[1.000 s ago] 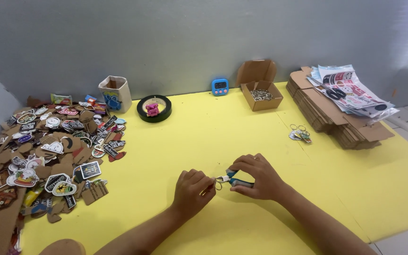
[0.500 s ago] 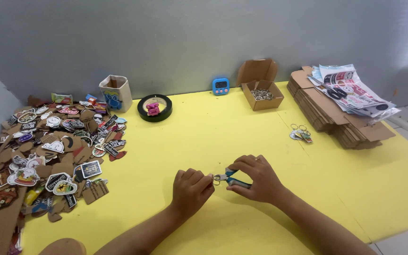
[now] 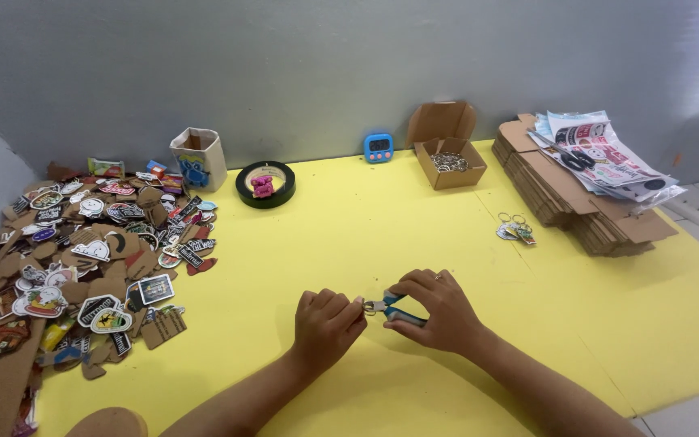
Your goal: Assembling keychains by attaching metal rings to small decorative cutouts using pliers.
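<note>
Holding small pliers (image 3: 392,308) with blue handles, the right hand (image 3: 434,311) is curled shut around them, low on the yellow table (image 3: 382,226) at about 6 o'clock. The thumb and fingers press the handles from both sides. The metal tip of the pliers points toward 9 o'clock, at the left hand (image 3: 325,324).

The left hand is closed like a loose fist, with its fingertips pinched on something tiny and shiny right at the pliers' tip. That little thing is too small to make out. Both forearms come up from the bottom edge, and they are cut off there.

At 2 o'clock from the hands lie a few finished keychains (image 3: 515,229). Past them, at 2 o'clock, sits a stack of flat cardboard (image 3: 564,202) with printed sheets (image 3: 604,158) on top. At 12 o'clock, by the wall, is an open cardboard box (image 3: 446,162) with metal rings inside, and next to it a small blue timer (image 3: 379,147). At 11 o'clock is a black tape roll (image 3: 265,184) with something pink in its middle, and a paper cup (image 3: 198,158). At 9 o'clock is a big heap of stickers and cardboard bits (image 3: 82,259). The heap runs off the left edge.
</note>
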